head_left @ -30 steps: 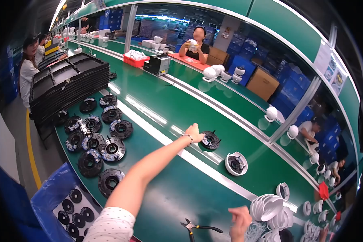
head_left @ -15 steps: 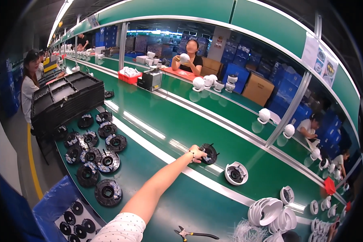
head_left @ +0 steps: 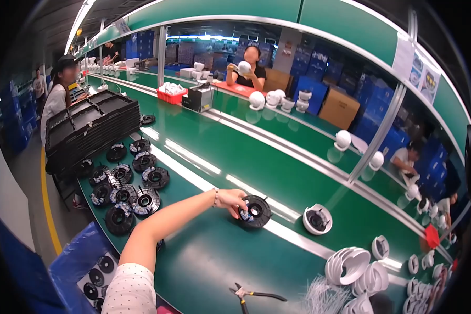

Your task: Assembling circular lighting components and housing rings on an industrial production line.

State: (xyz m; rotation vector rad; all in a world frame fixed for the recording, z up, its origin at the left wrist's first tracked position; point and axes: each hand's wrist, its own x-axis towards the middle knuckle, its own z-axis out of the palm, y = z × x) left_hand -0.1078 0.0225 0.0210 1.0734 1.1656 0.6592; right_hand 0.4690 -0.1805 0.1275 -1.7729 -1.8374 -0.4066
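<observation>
My left hand (head_left: 230,202) is closed on the left rim of a round black plastic base (head_left: 259,211), which has a hole in its middle and a bundle of blue and white wires at the fingers. The base is held tilted over the light strip at the belt's near edge. To its right, on the green belt, sits a white round shell (head_left: 317,220) with a similar black part inside. Several more black bases with wires (head_left: 146,200) lie grouped on the green table to the left of my forearm. My right hand is out of view.
Pliers (head_left: 254,295) lie at the front, beside white zip ties (head_left: 324,294) and stacked white shells (head_left: 347,266). Black trays (head_left: 94,128) are piled at the left, above a blue-lined bin (head_left: 73,261). Co-workers sit across the belt; another person stands at the far left.
My left hand has come back toward me and leftward from over the belt, carrying the black base. The view has shifted slightly. The person at the left has turned toward the belt.
</observation>
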